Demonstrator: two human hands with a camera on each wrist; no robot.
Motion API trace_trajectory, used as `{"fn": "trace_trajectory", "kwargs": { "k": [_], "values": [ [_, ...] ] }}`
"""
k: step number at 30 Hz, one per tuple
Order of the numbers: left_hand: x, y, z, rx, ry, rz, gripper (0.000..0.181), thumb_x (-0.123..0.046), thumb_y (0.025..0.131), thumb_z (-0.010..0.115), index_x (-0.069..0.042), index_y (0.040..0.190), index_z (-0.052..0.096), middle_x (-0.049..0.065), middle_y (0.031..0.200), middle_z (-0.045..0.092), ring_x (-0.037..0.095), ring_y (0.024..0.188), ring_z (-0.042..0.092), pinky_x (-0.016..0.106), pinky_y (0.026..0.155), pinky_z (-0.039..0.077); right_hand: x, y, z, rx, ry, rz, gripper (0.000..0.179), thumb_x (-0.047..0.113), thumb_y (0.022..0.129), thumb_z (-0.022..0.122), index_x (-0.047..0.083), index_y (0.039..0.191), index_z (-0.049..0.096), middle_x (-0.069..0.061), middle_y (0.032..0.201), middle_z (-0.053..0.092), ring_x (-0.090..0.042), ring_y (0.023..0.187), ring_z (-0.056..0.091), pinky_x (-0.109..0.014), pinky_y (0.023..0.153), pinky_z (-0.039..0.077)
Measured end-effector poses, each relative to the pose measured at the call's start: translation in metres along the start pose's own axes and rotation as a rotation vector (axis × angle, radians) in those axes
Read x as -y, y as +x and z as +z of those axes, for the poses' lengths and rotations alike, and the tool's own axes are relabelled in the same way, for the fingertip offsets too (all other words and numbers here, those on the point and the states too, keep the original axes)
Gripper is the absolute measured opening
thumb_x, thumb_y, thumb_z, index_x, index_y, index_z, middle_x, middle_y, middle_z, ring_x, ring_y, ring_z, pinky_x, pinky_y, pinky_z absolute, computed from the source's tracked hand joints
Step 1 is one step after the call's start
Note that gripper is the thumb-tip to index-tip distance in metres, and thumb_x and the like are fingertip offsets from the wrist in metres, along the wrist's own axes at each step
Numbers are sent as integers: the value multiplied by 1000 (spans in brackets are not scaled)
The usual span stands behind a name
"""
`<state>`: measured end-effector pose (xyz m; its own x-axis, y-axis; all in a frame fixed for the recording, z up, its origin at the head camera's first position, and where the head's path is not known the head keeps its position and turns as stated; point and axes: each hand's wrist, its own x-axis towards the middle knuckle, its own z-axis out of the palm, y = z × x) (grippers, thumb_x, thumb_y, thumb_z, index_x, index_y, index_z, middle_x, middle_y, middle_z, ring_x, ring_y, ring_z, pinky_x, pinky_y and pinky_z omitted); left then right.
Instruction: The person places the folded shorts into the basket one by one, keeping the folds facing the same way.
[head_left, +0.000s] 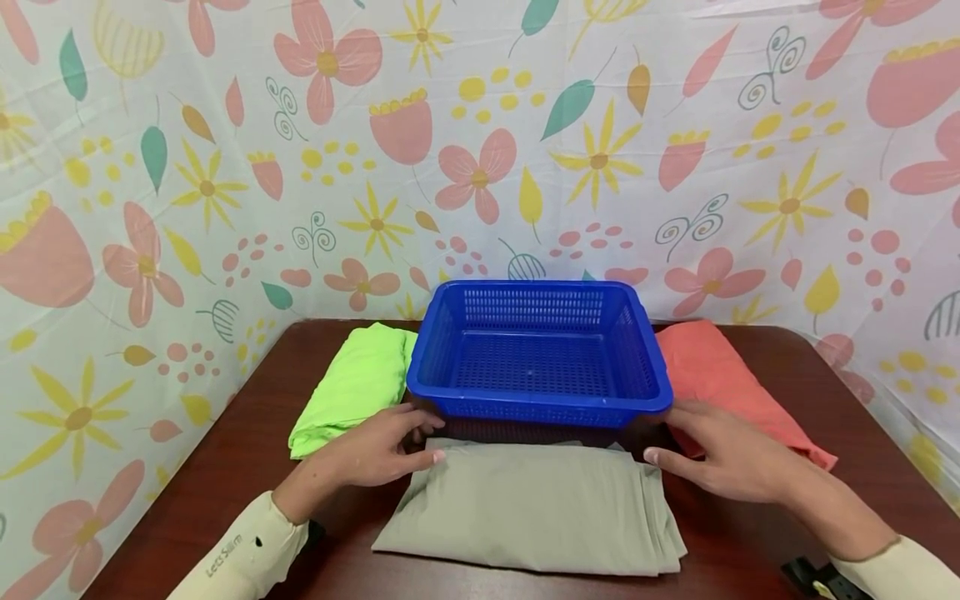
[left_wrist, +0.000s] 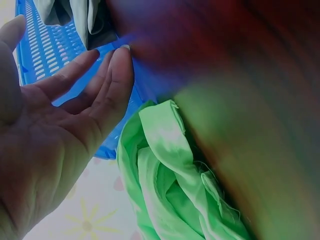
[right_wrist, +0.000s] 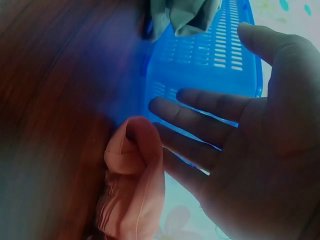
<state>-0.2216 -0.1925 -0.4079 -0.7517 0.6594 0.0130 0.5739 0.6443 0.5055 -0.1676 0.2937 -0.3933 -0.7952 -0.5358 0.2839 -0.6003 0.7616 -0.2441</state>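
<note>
A folded grey-beige cloth (head_left: 536,508) lies flat on the table in front of a blue plastic basket (head_left: 538,407), whose inside is bare. My left hand (head_left: 378,446) hovers at the cloth's upper left corner, fingers loosely bent, thumb overlapping the cloth's edge in the head view. On the other side, my right hand (head_left: 738,454) has its fingers extended near the basket's front right corner, with the thumb by the cloth's upper right corner. Both wrist views show bare palms: the left palm (left_wrist: 50,130) beside the basket and the right palm (right_wrist: 265,145) with spread fingers.
Folded green cloth (head_left: 352,383) lies left of the basket, partly behind my left hand. To the right, a folded coral-red cloth (head_left: 727,383) runs under my right hand in the head view. The brown wooden table (head_left: 210,508) meets a flower-printed curtain (head_left: 480,167) at the back.
</note>
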Motion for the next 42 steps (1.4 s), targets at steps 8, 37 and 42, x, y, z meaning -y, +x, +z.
{"fn": "trace_trajectory", "kwargs": {
  "k": [8,37,42],
  "values": [
    [-3,0,2,32,30,1,57,-55,103,66,-10,138,65,-5,107,62,13,99,62,32,86,54,8,1,5,32,43,-69,41,44,102,72,25,137,70,13,134,68,-12,121,66,-43,95,58],
    [-15,-2,7,73,106,-9,65,-66,96,69,-18,140,64,-5,131,63,13,120,61,40,102,53,25,2,12,252,286,5,60,47,105,65,6,147,58,5,136,65,-5,115,61,-30,91,57],
    [-16,-2,8,66,118,3,62,-63,96,71,-18,137,66,-6,128,64,13,120,61,39,102,52,27,3,14,270,288,51,61,51,104,65,7,147,58,5,137,64,-6,118,61,-31,94,57]
  ]
}}
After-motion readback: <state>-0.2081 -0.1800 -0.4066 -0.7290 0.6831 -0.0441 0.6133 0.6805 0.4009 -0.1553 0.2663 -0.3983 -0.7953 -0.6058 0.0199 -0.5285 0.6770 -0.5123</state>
